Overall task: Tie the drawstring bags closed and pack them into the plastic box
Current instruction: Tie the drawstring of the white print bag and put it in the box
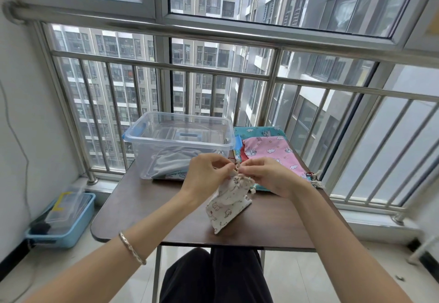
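Item: white printed drawstring bag [228,207], neck gathered, hanging directly below both hands with its lower corner at or on the table [142,207]; contact cannot be told. Left hand [206,172]: fingers curled, thumb and fingertips pinching the drawstring [237,165] at the bag's neck. Right hand [268,175]: likewise curled, pinching the same cord from the opposite side, the two sets of fingertips almost touching. Whether a knot is formed cannot be told; the fingers cover it. Plastic box [178,141]: open, beyond the left hand, grey fabric [171,160] and what looks like one printed bag already at its bottom. Pink bag [273,157] and teal bag [256,131]: flat, beyond the right hand, judged untied. Risks, as judged: the thin cord slipping from a fingertip pinch before the knot bites, letting the neck loosen; uneven pull between the hands cinching the knot off-centre or half-made; the loose knotted cord end [253,191] under the right hand getting drawn into the knot; the right wrist snagging the pink bag's cords just beside it.
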Available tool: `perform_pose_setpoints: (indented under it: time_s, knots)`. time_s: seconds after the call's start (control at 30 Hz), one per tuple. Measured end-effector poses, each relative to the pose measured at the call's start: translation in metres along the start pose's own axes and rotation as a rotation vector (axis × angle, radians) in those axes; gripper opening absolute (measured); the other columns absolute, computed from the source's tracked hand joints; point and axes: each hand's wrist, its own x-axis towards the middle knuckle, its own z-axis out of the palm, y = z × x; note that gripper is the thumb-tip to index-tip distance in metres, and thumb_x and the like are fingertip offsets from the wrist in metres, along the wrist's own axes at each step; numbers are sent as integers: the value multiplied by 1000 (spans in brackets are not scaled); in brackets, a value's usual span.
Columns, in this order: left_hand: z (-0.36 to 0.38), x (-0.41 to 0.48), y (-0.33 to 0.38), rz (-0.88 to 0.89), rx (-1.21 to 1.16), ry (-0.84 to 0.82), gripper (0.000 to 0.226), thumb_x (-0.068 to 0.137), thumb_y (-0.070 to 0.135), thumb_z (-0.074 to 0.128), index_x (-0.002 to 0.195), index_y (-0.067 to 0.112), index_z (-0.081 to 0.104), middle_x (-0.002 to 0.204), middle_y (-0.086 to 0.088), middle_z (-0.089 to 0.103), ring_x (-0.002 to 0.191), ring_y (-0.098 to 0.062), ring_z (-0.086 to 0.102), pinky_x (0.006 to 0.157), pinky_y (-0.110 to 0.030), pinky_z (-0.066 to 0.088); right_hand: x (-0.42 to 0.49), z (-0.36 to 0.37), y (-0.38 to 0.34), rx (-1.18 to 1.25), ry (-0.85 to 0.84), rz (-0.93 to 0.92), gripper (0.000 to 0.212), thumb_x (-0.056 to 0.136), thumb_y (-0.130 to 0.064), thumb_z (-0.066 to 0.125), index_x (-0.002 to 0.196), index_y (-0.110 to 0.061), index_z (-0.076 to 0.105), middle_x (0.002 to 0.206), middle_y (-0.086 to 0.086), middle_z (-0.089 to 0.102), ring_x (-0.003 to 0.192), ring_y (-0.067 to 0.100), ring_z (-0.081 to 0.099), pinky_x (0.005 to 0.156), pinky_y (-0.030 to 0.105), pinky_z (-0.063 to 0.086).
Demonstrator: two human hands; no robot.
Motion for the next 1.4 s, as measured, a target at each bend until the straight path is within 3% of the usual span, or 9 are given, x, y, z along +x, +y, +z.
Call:
perform_pose_setpoints:
  time_s: [0.17,0.33,0.4,0.53,0.7,0.87,1.03,1.2,1.4]
  knots:
    - [1,1,-4,245,167,15,18,82,15,74,99,19,75,87,8,74,78,0,67,74,-19,55,5,7,5,5,160,-3,6,81,-9,74,77,-13,76,80,7,69,78,21,57,82,31,48]
    - [1,10,-2,479,314,-100,31,87,15,68,116,26,69,109,4,71,97,-7,66,84,-23,54,0,13,-4,-185,164,-90,17,82,-7,73,99,-8,76,80,-5,74,75,1,66,66,11,46]
    - [0,14,0,447,270,-162,34,87,11,67,118,27,67,108,6,72,97,-3,67,84,-21,54,-1,13,-8,-214,163,-109,21,82,-2,71,101,-9,76,91,-1,76,85,3,68,72,12,48]
    - [0,22,0,310,207,-146,39,81,10,73,119,20,67,93,4,74,84,-3,70,82,-23,56,-6,12,-8,-156,168,-115,15,80,1,73,89,-10,73,85,4,72,80,11,67,77,21,55]
    - [-8,32,8,-124,-34,-246,47,74,10,80,116,11,60,84,-9,73,74,-14,71,75,-28,58,-9,15,-6,-106,189,-200,23,77,10,70,87,-8,60,74,1,70,70,12,66,68,23,54]
    - [-16,42,16,-457,-254,-441,48,78,2,74,120,1,49,93,-17,67,78,-19,70,71,-27,59,-9,22,-10,-356,233,-314,18,74,11,67,85,-2,59,74,3,66,66,6,61,68,20,53]
    - [-20,55,23,-547,-112,-568,56,80,3,73,128,5,45,92,-12,66,79,-16,69,73,-26,58,-9,29,-8,-580,269,-468,15,75,5,69,86,-6,72,76,1,70,65,5,63,65,18,52]
    - [-24,62,35,-489,18,-709,62,81,5,71,135,7,41,93,-11,65,71,-12,64,68,-21,55,-10,27,-8,-724,281,-544,16,79,-3,73,91,-11,78,79,1,70,70,15,65,68,29,57]
    - [-23,56,46,-356,158,-720,55,86,6,66,135,10,40,95,-10,65,75,-10,63,67,-18,54,-12,21,-14,-780,280,-569,11,79,-8,72,86,-14,78,83,0,67,73,12,63,70,27,55]
